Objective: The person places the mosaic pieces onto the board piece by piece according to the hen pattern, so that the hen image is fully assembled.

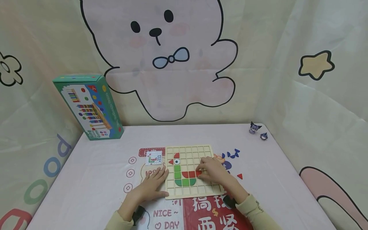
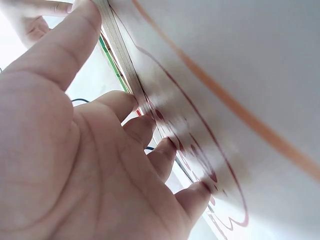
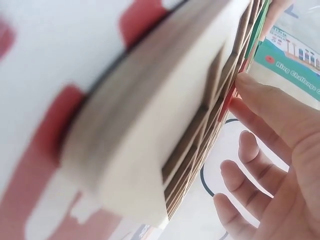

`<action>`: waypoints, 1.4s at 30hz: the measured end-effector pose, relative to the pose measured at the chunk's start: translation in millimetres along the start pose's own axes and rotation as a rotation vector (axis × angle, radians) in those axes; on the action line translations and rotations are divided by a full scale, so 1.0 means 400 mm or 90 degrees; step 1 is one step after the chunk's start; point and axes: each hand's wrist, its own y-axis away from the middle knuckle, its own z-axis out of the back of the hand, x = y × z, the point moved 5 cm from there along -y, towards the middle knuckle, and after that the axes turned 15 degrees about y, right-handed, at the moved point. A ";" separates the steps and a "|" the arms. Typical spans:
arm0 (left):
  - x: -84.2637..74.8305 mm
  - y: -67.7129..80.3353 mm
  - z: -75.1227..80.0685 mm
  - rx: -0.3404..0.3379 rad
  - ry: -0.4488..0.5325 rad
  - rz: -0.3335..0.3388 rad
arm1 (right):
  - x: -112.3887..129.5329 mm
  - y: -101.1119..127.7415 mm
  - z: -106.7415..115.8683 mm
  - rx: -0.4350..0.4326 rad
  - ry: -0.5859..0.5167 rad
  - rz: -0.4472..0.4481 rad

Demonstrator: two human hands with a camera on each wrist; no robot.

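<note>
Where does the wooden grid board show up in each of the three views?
Head: board lies centre, between both hands.
Left wrist: its left edge runs diagonally, top centre, by the left hand.
Right wrist: board fills the middle, tilted; right hand at right.
Shared landmark: the green pieces.

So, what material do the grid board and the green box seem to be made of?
The grid board looks like pale unpainted wood: matt, with a thick, layered edge showing in the right wrist view. The green box seems printed cardboard, with sharp folded edges and a slight sheen.
</note>
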 end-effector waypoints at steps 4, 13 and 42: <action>0.005 -0.001 -0.005 0.001 0.003 -0.006 | -0.006 0.007 0.002 -0.015 0.004 -0.007; 0.015 -0.003 -0.010 -0.008 0.006 -0.002 | -0.044 0.039 0.024 -0.051 -0.003 -0.033; 0.027 -0.008 -0.017 -0.002 -0.009 0.016 | -0.203 0.209 0.025 -0.016 0.043 -0.237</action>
